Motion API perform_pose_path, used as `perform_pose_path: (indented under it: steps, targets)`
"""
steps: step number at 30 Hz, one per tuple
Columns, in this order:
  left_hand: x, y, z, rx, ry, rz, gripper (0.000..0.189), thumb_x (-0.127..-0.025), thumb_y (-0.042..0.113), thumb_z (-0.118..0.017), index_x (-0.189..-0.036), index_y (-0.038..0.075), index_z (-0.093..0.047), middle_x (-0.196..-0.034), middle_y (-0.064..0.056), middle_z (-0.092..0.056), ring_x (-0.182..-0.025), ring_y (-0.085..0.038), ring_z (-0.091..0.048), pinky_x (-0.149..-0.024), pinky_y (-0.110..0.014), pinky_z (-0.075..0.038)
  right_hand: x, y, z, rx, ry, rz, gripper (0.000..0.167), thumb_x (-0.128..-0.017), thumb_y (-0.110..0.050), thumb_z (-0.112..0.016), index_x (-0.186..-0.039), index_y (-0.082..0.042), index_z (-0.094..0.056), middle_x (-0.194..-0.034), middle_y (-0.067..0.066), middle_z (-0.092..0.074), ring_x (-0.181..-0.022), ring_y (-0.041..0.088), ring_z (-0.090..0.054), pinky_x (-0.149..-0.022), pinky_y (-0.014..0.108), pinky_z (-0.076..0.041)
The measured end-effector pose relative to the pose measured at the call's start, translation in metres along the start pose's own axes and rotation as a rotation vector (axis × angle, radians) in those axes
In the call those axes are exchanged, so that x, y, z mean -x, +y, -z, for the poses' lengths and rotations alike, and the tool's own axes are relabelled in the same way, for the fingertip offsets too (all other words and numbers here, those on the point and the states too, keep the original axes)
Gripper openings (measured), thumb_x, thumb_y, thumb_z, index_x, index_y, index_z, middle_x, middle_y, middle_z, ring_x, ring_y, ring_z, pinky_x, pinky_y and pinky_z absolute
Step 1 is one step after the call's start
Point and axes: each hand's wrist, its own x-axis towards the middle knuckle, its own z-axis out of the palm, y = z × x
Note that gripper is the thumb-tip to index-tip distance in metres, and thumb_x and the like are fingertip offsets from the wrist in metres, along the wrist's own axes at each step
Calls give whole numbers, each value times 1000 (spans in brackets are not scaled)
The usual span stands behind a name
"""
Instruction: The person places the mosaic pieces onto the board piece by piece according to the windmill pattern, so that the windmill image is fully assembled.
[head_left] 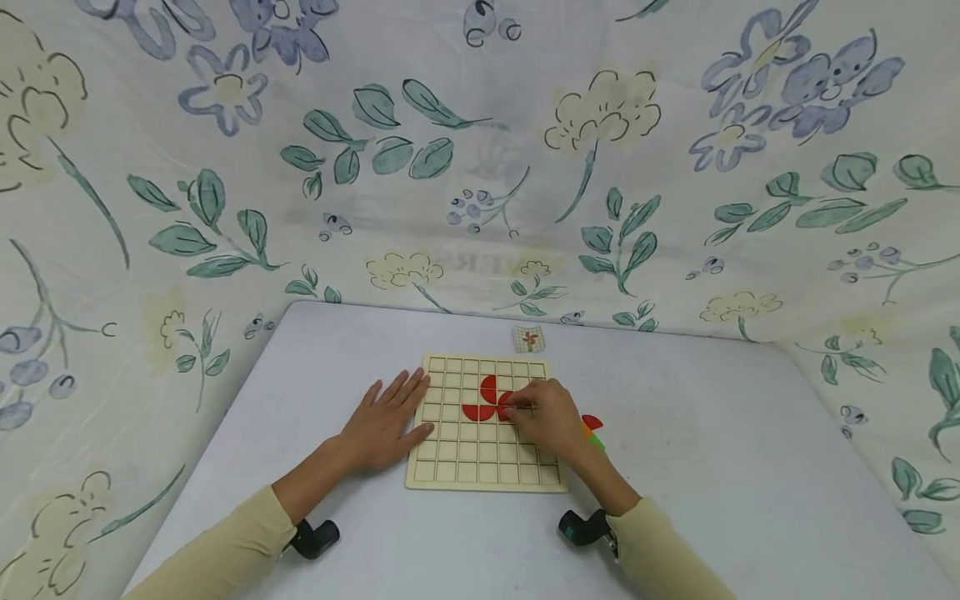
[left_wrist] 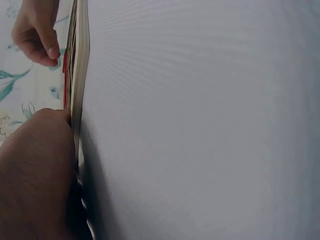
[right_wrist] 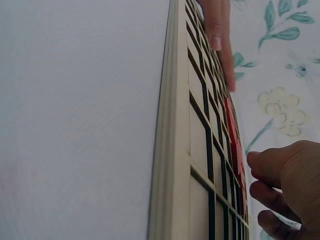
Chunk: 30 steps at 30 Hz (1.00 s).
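A pale wooden grid board (head_left: 445, 472) lies on the white table. Quarter-round red pieces (head_left: 471, 412) sit in several cells near its middle, their curved edges facing different ways. My left hand (head_left: 384, 423) rests flat at the board's left edge, fingers spread, fingertips on its border. Over the red pieces is my right hand (head_left: 546, 417), with thumb and fingers bent and their tips close to the pieces. In the right wrist view the right hand (right_wrist: 295, 185) shows its fingertips beside the row of red pieces (right_wrist: 235, 142). Whether a piece is pinched there is hidden.
A small card (head_left: 528, 339) with a red pattern on a grid lies beyond the board. Right of the board, partly behind my right wrist, are loose red (head_left: 592, 422), orange and green pieces. A floral cloth (head_left: 480, 192) hangs behind the table.
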Motion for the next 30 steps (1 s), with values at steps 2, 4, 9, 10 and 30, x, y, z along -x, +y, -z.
perform_pose_path:
  steps: [2,4,9,10,30]
  targets:
    - [0,0,0,-6,-1,0,78,-101,57,-37,-157,5,-20,-163,-10,-15,-149,-31,-10,-115,-57,-8,2,2,2,5,1,-18,8,-81,-10,-81,-89,-7,-79,-80,-3,-68,-76,15,-55,-70,34,-44]
    - [0,1,2,-3,1,-4,77,-101,55,-39,-157,4,-21,-162,-11,-16,-148,-32,-11,-114,-58,-9,4,5,5,6,2,-47,7,-82,-10,-81,-88,-8,-79,-81,-4,-68,-77,14,-53,-70,33,-44]
    - [1,4,9,-13,-17,0,77,-102,54,-39,-157,5,-20,-162,-11,-16,-148,-32,-11,-114,-58,-11,10,13,8,-11,11,-68,6,-82,-8,-81,-87,-9,-79,-80,-5,-66,-75,14,-52,-68,33,-43]
    - [1,5,9,-18,-20,2,77,-102,54,-39,-157,5,-19,-162,-11,-15,-148,-31,-11,-114,-58,-11,11,14,8,-14,9,-57,6,-82,-8,-81,-88,-8,-79,-81,-5,-65,-75,15,-51,-67,32,-42]
    - [0,0,1,8,-25,7,78,-101,57,-35,-158,6,-17,-164,-8,-12,-149,-29,-7,-115,-56,-6,19,14,2,-15,-96,31,5,-86,-13,-76,-89,-15,-79,-82,-5,-55,-78,15,-41,-66,32,-36]
